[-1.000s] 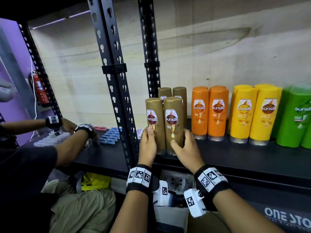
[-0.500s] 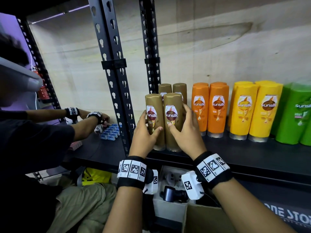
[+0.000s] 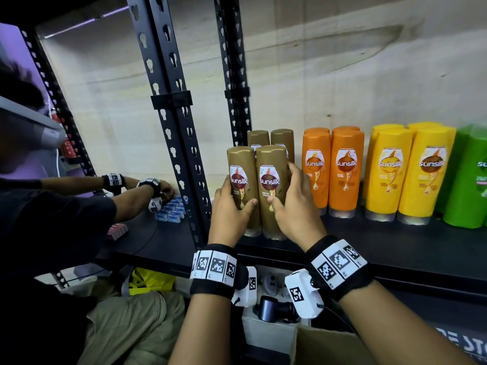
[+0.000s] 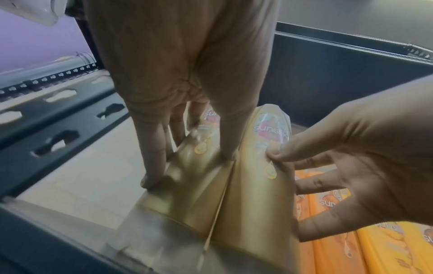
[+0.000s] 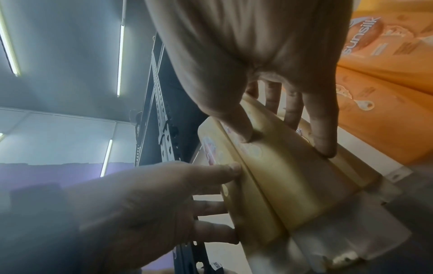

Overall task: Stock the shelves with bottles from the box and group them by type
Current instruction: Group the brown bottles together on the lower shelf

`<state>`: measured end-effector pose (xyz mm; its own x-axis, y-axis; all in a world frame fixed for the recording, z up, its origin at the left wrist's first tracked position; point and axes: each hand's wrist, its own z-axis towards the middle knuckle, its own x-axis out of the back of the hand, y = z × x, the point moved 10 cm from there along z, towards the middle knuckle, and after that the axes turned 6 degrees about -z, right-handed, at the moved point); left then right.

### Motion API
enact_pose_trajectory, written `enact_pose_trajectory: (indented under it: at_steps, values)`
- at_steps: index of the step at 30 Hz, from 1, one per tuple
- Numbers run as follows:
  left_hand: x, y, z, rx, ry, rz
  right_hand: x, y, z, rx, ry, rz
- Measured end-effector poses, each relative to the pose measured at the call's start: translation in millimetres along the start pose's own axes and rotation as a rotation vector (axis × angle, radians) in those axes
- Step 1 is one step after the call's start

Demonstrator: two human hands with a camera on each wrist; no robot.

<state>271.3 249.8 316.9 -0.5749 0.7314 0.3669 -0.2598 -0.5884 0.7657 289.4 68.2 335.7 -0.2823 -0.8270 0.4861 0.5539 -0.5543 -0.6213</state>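
Two brown Sunsilk bottles stand upright side by side at the left end of the black shelf (image 3: pixel 369 248). My left hand (image 3: pixel 229 206) grips the left brown bottle (image 3: pixel 238 177), thumb on its front and fingers round its left side. My right hand (image 3: pixel 292 204) grips the right brown bottle (image 3: pixel 271 169) the same way from the right. The left wrist view shows the left brown bottle (image 4: pixel 194 185) under my thumb. The right wrist view shows the right brown bottle (image 5: pixel 293 176) between my thumb and fingers. Two more brown bottles (image 3: pixel 282 140) stand right behind.
Orange bottles (image 3: pixel 332 167), yellow bottles (image 3: pixel 411 172) and green bottles (image 3: pixel 469 180) stand in groups to the right. A black slotted upright (image 3: pixel 181 154) rises just left of my left hand. Another person's hands (image 3: pixel 158 188) work at small blue packs beyond it. A cardboard box (image 3: pixel 324 346) sits below.
My hands have slid up from the bottles' bases to their middles and now wrap round their sides. The two bottles still stand on the shelf. The person on the left has leaned in.
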Motion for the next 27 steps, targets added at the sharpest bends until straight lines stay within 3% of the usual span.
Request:
enact_pose_trajectory:
  at_steps: [4,17,27]
  values:
    - [-9,-4,10,0.04,0.016,-0.02,-8,9,14,-0.05,-0.006,-0.033]
    - [-52,-27,69,0.252,-0.124,-0.004,-42,39,60,-0.227,-0.038,-0.043]
    - [-70,-41,91,0.302,-0.171,-0.034,-53,53,77,-0.317,-0.103,0.02]
